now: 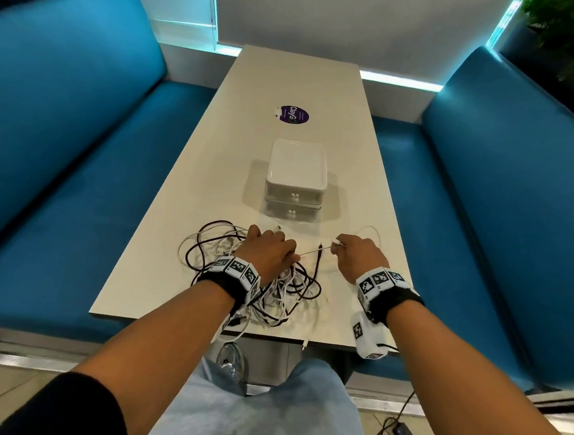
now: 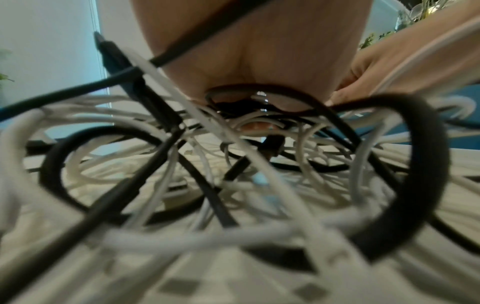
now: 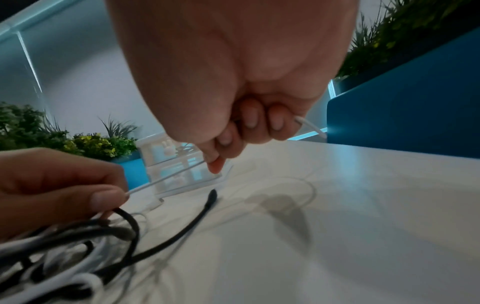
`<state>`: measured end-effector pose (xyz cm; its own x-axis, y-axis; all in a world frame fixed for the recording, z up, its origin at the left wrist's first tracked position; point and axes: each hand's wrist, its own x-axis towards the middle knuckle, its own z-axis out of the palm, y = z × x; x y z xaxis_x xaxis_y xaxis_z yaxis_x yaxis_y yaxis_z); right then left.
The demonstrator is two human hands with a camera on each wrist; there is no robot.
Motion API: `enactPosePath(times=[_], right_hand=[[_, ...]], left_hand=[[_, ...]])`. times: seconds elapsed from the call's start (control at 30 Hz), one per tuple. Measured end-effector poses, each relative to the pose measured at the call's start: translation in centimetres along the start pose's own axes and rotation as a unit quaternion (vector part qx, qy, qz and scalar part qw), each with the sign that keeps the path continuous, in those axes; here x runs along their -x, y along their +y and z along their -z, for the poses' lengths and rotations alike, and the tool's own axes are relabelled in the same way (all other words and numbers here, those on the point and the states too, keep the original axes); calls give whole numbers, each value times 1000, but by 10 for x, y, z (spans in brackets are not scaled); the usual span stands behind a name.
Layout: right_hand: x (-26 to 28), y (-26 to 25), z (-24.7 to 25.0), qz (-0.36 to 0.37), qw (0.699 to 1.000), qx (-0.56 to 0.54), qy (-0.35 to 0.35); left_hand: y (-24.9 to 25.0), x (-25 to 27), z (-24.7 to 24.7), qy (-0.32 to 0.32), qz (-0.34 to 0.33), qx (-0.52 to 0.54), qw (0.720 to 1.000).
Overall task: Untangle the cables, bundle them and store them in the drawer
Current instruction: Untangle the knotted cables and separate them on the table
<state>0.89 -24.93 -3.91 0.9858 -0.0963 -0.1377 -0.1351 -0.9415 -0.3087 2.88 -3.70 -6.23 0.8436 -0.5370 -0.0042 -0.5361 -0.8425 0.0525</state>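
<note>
The left hand (image 1: 269,250) and the right hand (image 1: 354,255) each pinch one thin white cable (image 1: 314,251) taut between them above the tabletop (image 1: 365,206), while the cable tangle (image 1: 256,283) remains knotted, nothing bundled, and the drawer unit (image 1: 296,180) shut.

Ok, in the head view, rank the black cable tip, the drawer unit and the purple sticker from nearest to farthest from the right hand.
From the right hand:
1. Black cable tip, just to its left on the table.
2. Drawer unit, beyond it, mid-table.
3. Purple sticker, farther back past the drawers.
</note>
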Motion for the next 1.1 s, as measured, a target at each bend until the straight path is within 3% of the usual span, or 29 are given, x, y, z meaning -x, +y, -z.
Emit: enactPosePath(times=[0.23,0.43,0.73,0.9,1.1], right_hand=[[5,2,-8,-49,999,0,-3],[13,-22,-13,99,993,-56,-28],[11,-32,-9,103,993,-59,-24],[6,-23,0,71,995,-68,-5],[-3,27,16,-84,993,-80,19]], left_hand=[[17,-3,4,1,-11,-7,1000],[26,-5,8,20,-8,-67,998],[18,-5,3,13,-9,10,1000],[13,-1,1,42,-12,-17,999],[-4,10,-7,36,-11,-8,999]])
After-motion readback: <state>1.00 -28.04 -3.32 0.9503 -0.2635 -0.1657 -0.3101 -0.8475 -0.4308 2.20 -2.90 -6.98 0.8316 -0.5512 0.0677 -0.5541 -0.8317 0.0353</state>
